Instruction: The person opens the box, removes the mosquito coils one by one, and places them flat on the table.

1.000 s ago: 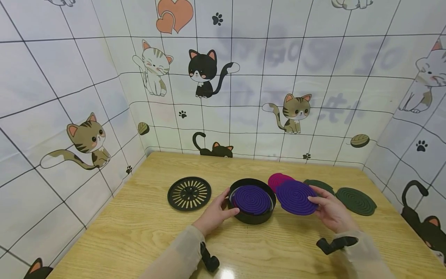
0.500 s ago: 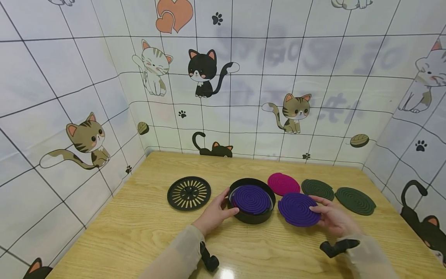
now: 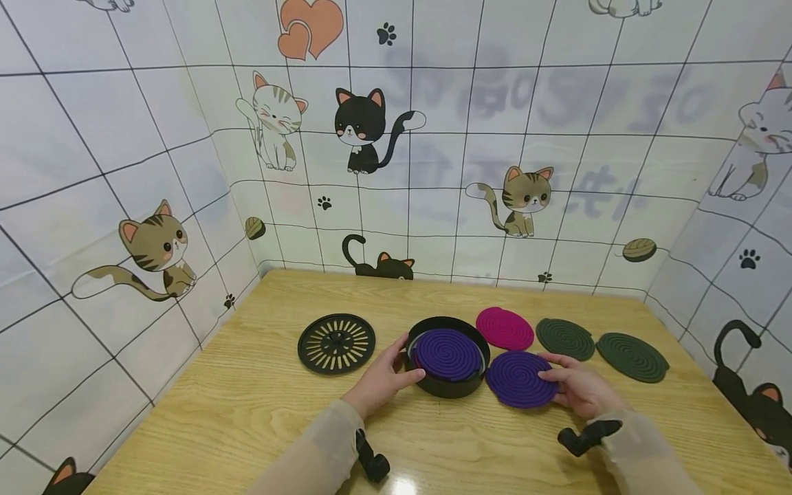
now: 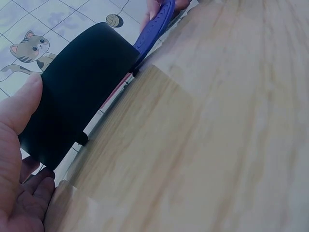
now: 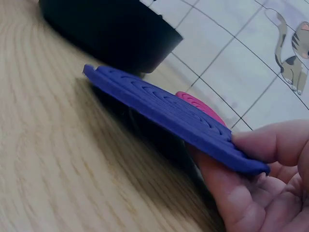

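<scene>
My right hand (image 3: 581,385) pinches the edge of a purple mosquito coil (image 3: 520,379), thumb above and fingers beneath. In the right wrist view that coil (image 5: 159,108) is held tilted, with a shadowed gap between it and the table. Just left of it stands a round black mosquito coil holder (image 3: 448,388), also seen as a dark wall (image 4: 82,82) in the left wrist view. Another purple coil (image 3: 447,353) lies inside the holder; what is under it is mostly hidden. My left hand (image 3: 385,378) grips the holder's left side, thumb near the front and fingers behind.
A black slotted lid (image 3: 337,344) lies on the wooden table (image 3: 247,412) to the left. Behind the held coil lie a pink coil (image 3: 504,328) and two dark green coils, one nearer (image 3: 564,338) and one farther right (image 3: 632,357). Cat-printed sheets (image 3: 445,206) enclose the table.
My right hand has brought the purple coil lower and nearer to me, then slightly left beside the holder. The pink coil, earlier partly covered, shows fully. My left hand stays on the holder.
</scene>
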The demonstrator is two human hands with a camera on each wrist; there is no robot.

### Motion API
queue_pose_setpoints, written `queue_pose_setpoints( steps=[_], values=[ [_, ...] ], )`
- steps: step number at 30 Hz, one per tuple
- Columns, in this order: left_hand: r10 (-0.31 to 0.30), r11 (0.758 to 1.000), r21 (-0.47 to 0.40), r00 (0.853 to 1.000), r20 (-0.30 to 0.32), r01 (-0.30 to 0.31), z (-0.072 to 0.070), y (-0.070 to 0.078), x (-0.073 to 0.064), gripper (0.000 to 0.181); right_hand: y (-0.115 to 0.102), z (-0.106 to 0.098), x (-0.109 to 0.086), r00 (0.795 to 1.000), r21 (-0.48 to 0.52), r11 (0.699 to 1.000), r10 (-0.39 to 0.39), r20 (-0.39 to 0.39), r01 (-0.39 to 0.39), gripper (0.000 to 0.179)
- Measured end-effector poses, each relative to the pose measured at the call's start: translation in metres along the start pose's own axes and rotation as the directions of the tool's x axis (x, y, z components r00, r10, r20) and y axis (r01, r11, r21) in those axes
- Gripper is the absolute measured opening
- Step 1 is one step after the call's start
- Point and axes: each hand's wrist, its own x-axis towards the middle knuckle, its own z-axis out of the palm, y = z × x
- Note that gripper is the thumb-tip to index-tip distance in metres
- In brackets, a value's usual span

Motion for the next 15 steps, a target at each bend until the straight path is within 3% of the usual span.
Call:
queue_pose_setpoints(
  steps=[2,8,15],
  values=[
    [0.0,1.0,0.001,1.0,-0.001,0.0,0.0,0.001,0.0,0.089,-0.001,0.003,0.0,0.999,-0.038,0.999,0.008,-0.031,-0.009,0.069],
    [-0.007,1.0,0.019,1.0,0.001,0.007,-0.001,-0.002,0.001,0.092,-0.005,0.009,0.001,0.995,-0.2,0.98,-0.017,-0.095,-0.002,0.065],
    [-0.009,0.999,0.033,1.0,0.008,0.009,-0.001,-0.003,0.002,0.094,-0.011,0.014,0.001,0.986,-0.432,0.902,-0.069,-0.152,-0.004,0.057]
  ],
)
